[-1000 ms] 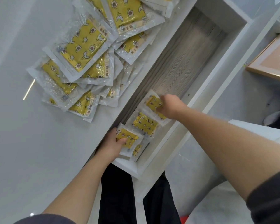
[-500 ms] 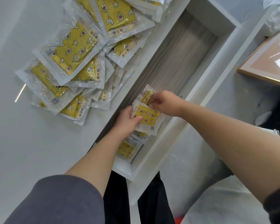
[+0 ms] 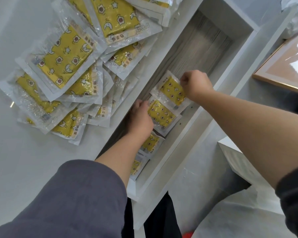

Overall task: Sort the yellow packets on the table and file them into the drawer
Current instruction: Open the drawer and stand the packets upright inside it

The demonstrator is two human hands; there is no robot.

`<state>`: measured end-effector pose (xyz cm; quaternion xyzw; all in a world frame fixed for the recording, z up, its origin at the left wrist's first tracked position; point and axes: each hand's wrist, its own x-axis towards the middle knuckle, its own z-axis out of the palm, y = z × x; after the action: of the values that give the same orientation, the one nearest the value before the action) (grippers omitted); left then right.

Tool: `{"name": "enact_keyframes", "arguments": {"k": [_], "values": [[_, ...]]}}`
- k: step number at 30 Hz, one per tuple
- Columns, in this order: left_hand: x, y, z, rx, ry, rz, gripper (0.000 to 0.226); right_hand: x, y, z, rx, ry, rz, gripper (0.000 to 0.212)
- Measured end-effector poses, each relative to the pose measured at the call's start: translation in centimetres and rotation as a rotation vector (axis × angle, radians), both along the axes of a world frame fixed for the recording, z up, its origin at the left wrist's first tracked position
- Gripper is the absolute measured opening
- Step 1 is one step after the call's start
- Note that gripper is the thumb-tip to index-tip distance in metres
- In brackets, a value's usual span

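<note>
Farther up the drawer (image 3: 196, 48) now, right hand (image 3: 195, 86) pinches top packet (image 3: 172, 91), left hand (image 3: 141, 115) grips lower packet (image 3: 162, 115); I keep overlaps even

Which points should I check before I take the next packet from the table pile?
1. Right hand free: not ok, it pinches the farthest packet.
2. Left hand free: not ok, it holds the second packet at its edge.
3. Row in drawer tidy: ok, packets overlap in one line.
4. Space beyond the row: ok, the floor is bare there.
5. Table pile sorted: not ok, packets lie crossed.
</note>
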<state>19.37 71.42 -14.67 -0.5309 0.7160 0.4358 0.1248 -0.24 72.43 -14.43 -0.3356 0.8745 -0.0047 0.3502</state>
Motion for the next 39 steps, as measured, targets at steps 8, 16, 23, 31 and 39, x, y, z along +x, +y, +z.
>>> {"name": "enact_keyframes", "arguments": {"k": [8, 16, 23, 31, 39], "values": [[-0.4, 0.8, -0.1, -0.170, -0.146, -0.246, 0.058, 0.6, 0.3, -0.9, 0.045, 0.205, 0.138, 0.039], [0.5, 2.5, -1.1, -0.211, -0.369, -0.738, 0.090, 3.0, 2.7, -1.2, 0.115, 0.039, 0.427, 0.087], [0.5, 2.6, 0.1, -0.131, -0.351, -0.650, 0.091, 3.3, 3.1, -0.6, 0.108, 0.000, 0.341, 0.088], [3.3, 1.5, 11.7, 0.166, -0.019, -0.087, 0.043, 8.1, 4.9, 8.8, -0.094, -0.147, 0.021, 0.060], [8.2, -6.0, 20.0, -0.036, -0.031, 0.194, 0.012, 13.8, 1.0, 18.3, -0.121, -0.439, -0.331, 0.028]]}}
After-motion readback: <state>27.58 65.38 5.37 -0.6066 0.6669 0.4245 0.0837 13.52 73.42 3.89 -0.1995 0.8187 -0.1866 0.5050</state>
